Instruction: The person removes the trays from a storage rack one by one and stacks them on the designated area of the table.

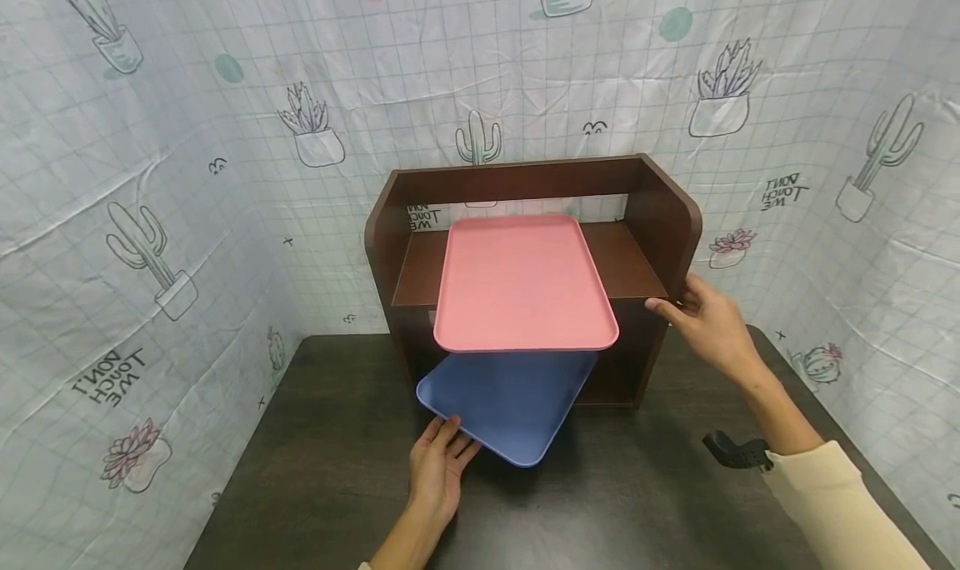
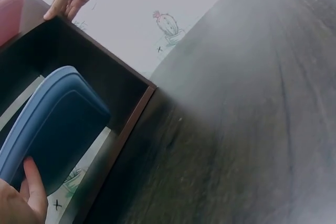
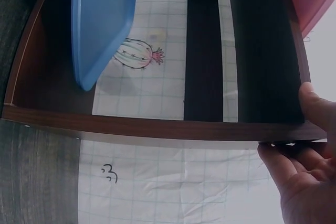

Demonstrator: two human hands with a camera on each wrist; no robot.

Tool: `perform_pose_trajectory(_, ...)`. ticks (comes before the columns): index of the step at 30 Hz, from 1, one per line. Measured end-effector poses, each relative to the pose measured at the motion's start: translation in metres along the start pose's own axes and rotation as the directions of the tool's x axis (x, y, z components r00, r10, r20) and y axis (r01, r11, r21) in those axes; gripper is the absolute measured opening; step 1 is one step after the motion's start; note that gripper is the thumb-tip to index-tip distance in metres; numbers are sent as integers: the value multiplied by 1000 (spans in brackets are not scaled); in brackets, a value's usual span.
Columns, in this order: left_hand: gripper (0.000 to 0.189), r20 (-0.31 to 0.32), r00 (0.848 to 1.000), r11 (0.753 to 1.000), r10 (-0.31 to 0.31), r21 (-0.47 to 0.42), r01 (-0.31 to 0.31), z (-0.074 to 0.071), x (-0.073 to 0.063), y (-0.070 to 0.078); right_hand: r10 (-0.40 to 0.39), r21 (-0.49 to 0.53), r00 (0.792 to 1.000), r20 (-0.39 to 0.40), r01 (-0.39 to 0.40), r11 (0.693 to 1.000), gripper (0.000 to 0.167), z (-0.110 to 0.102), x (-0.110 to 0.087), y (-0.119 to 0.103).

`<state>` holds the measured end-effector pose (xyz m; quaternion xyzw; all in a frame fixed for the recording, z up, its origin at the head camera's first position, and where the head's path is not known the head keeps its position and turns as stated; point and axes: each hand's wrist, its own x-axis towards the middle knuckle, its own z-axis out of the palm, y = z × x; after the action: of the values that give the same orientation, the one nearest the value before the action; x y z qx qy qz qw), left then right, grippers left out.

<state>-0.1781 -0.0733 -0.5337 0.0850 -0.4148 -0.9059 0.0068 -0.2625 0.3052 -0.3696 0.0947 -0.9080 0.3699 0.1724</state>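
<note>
My left hand (image 1: 437,467) holds a blue tray (image 1: 517,399) by its left front edge. In the left wrist view, the fingers (image 2: 35,187) lie against the tray's face. The tray sits askew, with its back part inside the lower compartment of a dark brown wooden shelf (image 1: 667,212) and its front corner sticking out. My right hand (image 1: 708,324) grips the shelf's right side panel, thumb in front and fingers round the outside, as the right wrist view shows. A pink tray (image 1: 525,282) lies on the upper board, its front overhanging the blue one.
The shelf stands towards the back of a dark wooden table (image 1: 315,487). White cloth (image 1: 300,37) printed with cacti hangs behind and on both sides. A black strap-like device (image 1: 735,451) sticks out from the right sleeve.
</note>
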Motion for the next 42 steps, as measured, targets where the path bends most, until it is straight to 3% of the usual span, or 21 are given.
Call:
perform_pose_trajectory(10, 19, -9, 1000, 1000, 15, 19, -15, -14, 13, 19, -41, -31, 999, -28, 41, 999, 55, 3, 3, 1)
perform_pose_trajectory(22, 18, 3, 999, 998, 33, 52, -33, -19, 19, 34, -40, -12, 999, -36, 40, 999, 55, 2, 4, 1)
perform_pose_trajectory(36, 18, 30, 998, 996, -50, 74, 48, -29, 23, 52, 12, -15, 999, -38, -13, 1000, 62, 3, -1, 3)
perform_pose_trajectory(42, 17, 34, 996, 991, -86, 109, 82, -34, 25, 57, -18, -15, 998, -60, 17, 1000, 58, 4, -1, 6)
